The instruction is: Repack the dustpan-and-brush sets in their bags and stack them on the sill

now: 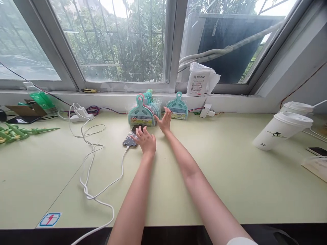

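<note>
My left hand [146,140] hovers at the right side of a phone [130,139], its fingers spread and partly over the screen. A white cable plugs into the phone's near end. My right hand [164,121] is open, fingers apart, between two groups of wrapped teal brush-and-dustpan sets. On its left stands a row of several sets [141,112], some with pink or green edges, and the thumb is close to that row. On its right a single teal set [178,108] leans upright against the wall below the sill. Whether a fingertip touches either group, I cannot tell.
White cable [88,170] loops across the left of the table [219,170] from a power strip [81,117]. Green plastic pieces [17,132] lie far left. White cups [283,131] stand right. A paper packet [200,81] sits on the sill.
</note>
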The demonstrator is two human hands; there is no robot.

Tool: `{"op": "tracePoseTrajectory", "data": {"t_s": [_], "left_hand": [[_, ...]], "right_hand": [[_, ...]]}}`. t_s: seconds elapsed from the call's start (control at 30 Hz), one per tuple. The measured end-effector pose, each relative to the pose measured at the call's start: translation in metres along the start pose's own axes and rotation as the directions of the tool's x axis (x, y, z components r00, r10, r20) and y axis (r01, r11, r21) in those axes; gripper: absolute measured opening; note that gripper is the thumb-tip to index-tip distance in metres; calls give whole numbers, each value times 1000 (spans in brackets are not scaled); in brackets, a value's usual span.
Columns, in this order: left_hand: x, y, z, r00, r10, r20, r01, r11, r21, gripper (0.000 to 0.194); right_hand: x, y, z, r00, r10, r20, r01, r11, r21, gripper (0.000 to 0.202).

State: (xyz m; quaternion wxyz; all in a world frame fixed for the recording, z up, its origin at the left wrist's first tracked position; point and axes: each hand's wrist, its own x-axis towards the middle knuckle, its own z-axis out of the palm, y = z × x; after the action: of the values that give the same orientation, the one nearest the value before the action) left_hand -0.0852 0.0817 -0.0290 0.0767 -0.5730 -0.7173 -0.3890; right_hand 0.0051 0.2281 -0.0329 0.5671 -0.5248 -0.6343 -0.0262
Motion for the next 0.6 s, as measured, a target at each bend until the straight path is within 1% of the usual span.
{"op": "tracePoseTrajectory", "data": {"t_s": [0.07, 0.1, 0.13, 0.17, 0.2, 0.23, 0.27, 0.3, 0.33, 0.4, 0.43, 0.47, 0.53, 0.6], "left_hand": [[1, -3, 2, 1000, 3, 1, -3, 1000, 1, 44], [2, -4, 2, 1000, 5, 3, -5, 1000, 1, 43], [2, -5, 3, 1000, 6, 4, -6, 1000, 0, 43], [3, -5, 3, 1000, 8, 2, -8, 1000, -1, 42], [3, -6, 4, 1000, 13, -1, -13, 1000, -3, 41], [3, -6, 4, 1000, 22, -4, -22, 1000, -6, 41], [3, -6, 5, 999, 34, -6, -34, 999, -10, 40], [4, -5, 6, 999, 51, -4, -51, 999, -15, 40], [4, -5, 7, 998, 70, 1, -70, 997, -21, 39], [4, -4, 8, 994, 112, 17, -111, 993, -32, 37], [4, -4, 8, 991, 129, 26, -128, 991, -38, 36], [5, -4, 8, 989, 145, 35, -143, 989, -46, 35], [6, -5, 9, 985, 166, 49, -163, 984, -66, 33], [7, -7, 11, 982, 180, 50, -175, 980, -92, 33]], "right_hand": [[4, 8, -6, 994, 90, -69, -92, 995, -28, 57], [7, 14, -11, 980, 162, -112, -169, 984, -57, 53], [10, 23, -17, 955, 248, -161, -265, 960, -90, 51], [14, 34, -25, 916, 342, -210, -372, 920, -123, 49], [17, 46, -34, 862, 437, -256, -482, 864, -149, 47], [21, 59, -43, 789, 536, -299, -595, 788, -158, 46], [25, 73, -52, 719, 615, -323, -682, 712, -164, 45], [28, 86, -60, 695, 646, -315, -712, 679, -178, 44], [32, 97, -66, 701, 657, -276, -711, 676, -195, 43], [37, 115, -74, 752, 637, -171, -659, 720, -217, 39], [39, 121, -75, 770, 625, -127, -636, 740, -217, 36], [40, 124, -75, 777, 622, -95, -627, 751, -210, 33], [39, 126, -75, 761, 647, -42, -642, 744, -184, 28], [36, 122, -76, 739, 673, 42, -665, 737, -118, 27]]}}
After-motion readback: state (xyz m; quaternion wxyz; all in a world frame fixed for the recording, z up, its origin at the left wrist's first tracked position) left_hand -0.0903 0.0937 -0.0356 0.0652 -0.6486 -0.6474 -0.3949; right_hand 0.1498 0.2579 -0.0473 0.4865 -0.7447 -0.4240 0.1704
